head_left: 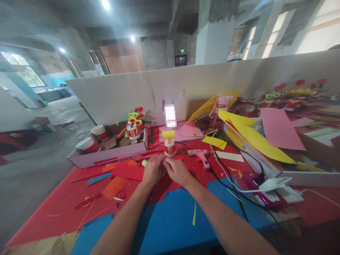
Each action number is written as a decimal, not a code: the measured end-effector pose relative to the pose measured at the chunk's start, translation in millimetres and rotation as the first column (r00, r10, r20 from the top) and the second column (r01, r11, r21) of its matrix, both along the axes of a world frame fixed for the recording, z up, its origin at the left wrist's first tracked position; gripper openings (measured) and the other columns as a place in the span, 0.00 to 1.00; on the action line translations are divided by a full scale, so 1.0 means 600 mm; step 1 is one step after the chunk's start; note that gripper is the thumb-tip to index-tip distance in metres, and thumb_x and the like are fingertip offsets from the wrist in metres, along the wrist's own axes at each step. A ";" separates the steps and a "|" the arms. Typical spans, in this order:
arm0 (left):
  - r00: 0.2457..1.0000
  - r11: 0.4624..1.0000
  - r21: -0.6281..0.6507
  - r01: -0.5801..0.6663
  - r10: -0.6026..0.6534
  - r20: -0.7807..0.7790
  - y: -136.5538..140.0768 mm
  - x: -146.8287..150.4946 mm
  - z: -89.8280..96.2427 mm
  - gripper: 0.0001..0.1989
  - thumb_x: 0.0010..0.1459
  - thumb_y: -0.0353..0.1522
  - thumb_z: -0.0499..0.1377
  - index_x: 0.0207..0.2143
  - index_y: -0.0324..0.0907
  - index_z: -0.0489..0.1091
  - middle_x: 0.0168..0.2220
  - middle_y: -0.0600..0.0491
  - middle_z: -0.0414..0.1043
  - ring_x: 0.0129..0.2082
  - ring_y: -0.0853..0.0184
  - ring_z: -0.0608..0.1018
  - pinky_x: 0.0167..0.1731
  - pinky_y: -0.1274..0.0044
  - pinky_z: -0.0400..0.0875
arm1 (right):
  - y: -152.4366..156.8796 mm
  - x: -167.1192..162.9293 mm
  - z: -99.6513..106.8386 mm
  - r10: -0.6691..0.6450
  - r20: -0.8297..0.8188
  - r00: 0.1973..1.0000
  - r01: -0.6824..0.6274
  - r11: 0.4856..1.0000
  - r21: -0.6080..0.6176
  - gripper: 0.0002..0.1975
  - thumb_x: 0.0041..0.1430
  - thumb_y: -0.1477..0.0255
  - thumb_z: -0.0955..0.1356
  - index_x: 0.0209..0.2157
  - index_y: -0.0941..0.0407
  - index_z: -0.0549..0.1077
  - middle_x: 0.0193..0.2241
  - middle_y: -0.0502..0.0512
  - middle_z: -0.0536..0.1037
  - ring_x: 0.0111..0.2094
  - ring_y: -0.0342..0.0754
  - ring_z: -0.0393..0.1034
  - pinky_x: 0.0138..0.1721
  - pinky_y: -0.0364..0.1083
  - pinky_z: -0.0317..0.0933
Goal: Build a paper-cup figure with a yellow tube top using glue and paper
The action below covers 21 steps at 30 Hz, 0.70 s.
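Note:
My left hand and my right hand meet over the middle of the red table cover, fingertips pinched together. Whatever is between their fingers is too small or hidden to make out. Just beyond them stands a red and white paper cup, upside down, with a yellow paper roll lying across its top. A pale green roll shows beside my left hand. To the right of my right hand lies a pink hot glue gun with its nozzle pointing left.
At the left, an open box holds paper cups and a finished cup figure. Red paper and orange scraps lie nearby. A purple power strip with cables is at the right. A white board stands behind.

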<state>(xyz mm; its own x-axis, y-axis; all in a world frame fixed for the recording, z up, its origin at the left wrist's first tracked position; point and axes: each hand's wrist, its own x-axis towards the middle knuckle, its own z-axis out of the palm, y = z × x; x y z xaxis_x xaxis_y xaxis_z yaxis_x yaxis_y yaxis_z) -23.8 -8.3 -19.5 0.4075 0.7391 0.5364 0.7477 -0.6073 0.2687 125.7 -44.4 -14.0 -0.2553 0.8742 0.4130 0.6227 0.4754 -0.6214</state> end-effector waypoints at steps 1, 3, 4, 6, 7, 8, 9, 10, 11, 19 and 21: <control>1.000 0.999 -0.032 -0.015 0.015 -0.002 0.000 -0.001 0.002 0.11 0.55 0.24 0.53 0.37 0.42 0.72 0.37 0.48 0.77 0.38 0.63 0.77 0.38 0.74 0.69 | 0.001 0.000 -0.002 0.005 0.006 1.000 -0.005 1.000 -0.011 0.10 0.67 0.71 0.60 0.36 0.55 0.73 0.31 0.54 0.80 0.31 0.45 0.73 0.29 0.41 0.51; 0.998 0.995 -0.082 -0.050 0.048 -0.031 0.000 -0.003 0.004 0.07 0.58 0.28 0.53 0.31 0.41 0.71 0.32 0.49 0.76 0.34 0.64 0.76 0.34 0.76 0.67 | 0.007 0.006 -0.005 -0.001 0.037 0.999 0.002 1.000 -0.023 0.11 0.67 0.70 0.61 0.33 0.55 0.73 0.29 0.54 0.80 0.29 0.46 0.72 0.29 0.42 0.50; 0.997 0.993 -0.096 -0.066 0.062 -0.047 0.000 -0.004 0.004 0.09 0.60 0.30 0.52 0.28 0.41 0.70 0.30 0.49 0.75 0.33 0.64 0.75 0.33 0.76 0.65 | 0.010 0.011 -0.006 -0.019 0.053 0.998 0.021 1.000 -0.020 0.11 0.66 0.70 0.61 0.33 0.55 0.73 0.28 0.53 0.79 0.28 0.45 0.72 0.28 0.42 0.49; 0.994 0.990 -0.107 -0.095 0.089 -0.061 0.001 -0.005 0.006 0.14 0.63 0.34 0.50 0.26 0.41 0.69 0.28 0.49 0.74 0.31 0.65 0.74 0.31 0.77 0.63 | 0.020 0.028 -0.007 -0.097 0.069 0.993 0.097 0.995 0.004 0.11 0.66 0.70 0.60 0.32 0.55 0.72 0.26 0.53 0.78 0.27 0.45 0.71 0.27 0.42 0.48; 0.993 0.988 -0.110 -0.112 0.106 -0.059 0.002 -0.005 0.008 0.16 0.64 0.35 0.49 0.25 0.41 0.68 0.28 0.49 0.74 0.30 0.66 0.74 0.31 0.77 0.61 | 0.025 0.038 -0.007 -0.160 0.058 0.985 0.159 0.987 0.025 0.11 0.66 0.71 0.60 0.33 0.55 0.72 0.26 0.53 0.78 0.27 0.45 0.71 0.27 0.42 0.48; 0.991 0.985 -0.113 -0.132 0.126 -0.054 0.002 -0.006 0.010 0.16 0.64 0.36 0.48 0.25 0.41 0.68 0.27 0.50 0.73 0.30 0.66 0.73 0.30 0.77 0.60 | 0.031 0.050 -0.006 -0.226 0.045 0.973 0.224 0.973 0.045 0.12 0.66 0.70 0.60 0.32 0.55 0.71 0.24 0.52 0.77 0.26 0.45 0.70 0.27 0.42 0.48; 0.987 0.981 -0.116 -0.154 0.149 -0.051 0.003 -0.008 0.012 0.17 0.64 0.36 0.48 0.25 0.41 0.67 0.27 0.50 0.73 0.29 0.67 0.73 0.30 0.77 0.59 | 0.036 0.063 -0.006 -0.292 0.033 0.956 0.290 0.955 0.065 0.14 0.66 0.67 0.60 0.28 0.55 0.70 0.22 0.52 0.76 0.25 0.45 0.69 0.27 0.42 0.48; 0.984 0.977 -0.117 -0.179 0.174 -0.049 0.003 -0.010 0.014 0.17 0.64 0.36 0.48 0.24 0.41 0.67 0.26 0.51 0.73 0.28 0.67 0.72 0.29 0.77 0.58 | 0.041 0.076 -0.005 -0.356 0.008 0.934 0.355 0.931 0.081 0.16 0.66 0.64 0.61 0.25 0.55 0.69 0.20 0.52 0.75 0.24 0.45 0.68 0.27 0.43 0.48; 0.979 0.972 -0.118 -0.202 0.197 -0.047 0.004 -0.012 0.015 0.17 0.64 0.36 0.48 0.24 0.41 0.67 0.26 0.51 0.72 0.28 0.67 0.72 0.28 0.77 0.57 | 0.045 0.089 -0.003 -0.396 -0.029 0.918 0.397 0.913 0.093 0.19 0.66 0.62 0.60 0.23 0.55 0.67 0.19 0.52 0.74 0.23 0.45 0.67 0.27 0.43 0.49; 0.976 0.969 -0.124 -0.215 0.216 -0.011 0.009 -0.020 0.012 0.16 0.63 0.36 0.49 0.24 0.41 0.68 0.24 0.52 0.72 0.25 0.68 0.70 0.27 0.78 0.55 | 0.052 0.141 0.007 -0.465 -0.314 0.828 0.488 0.873 -0.007 0.22 0.66 0.57 0.58 0.22 0.54 0.66 0.18 0.51 0.75 0.23 0.46 0.71 0.27 0.41 0.57; 0.981 0.974 -0.115 -0.195 0.196 0.005 0.009 -0.019 0.011 0.16 0.62 0.36 0.49 0.25 0.42 0.69 0.24 0.52 0.72 0.25 0.69 0.70 0.27 0.78 0.56 | 0.054 0.144 0.007 -0.459 -0.228 0.858 0.469 0.883 -0.015 0.21 0.66 0.58 0.59 0.23 0.54 0.68 0.19 0.52 0.75 0.24 0.46 0.72 0.28 0.42 0.57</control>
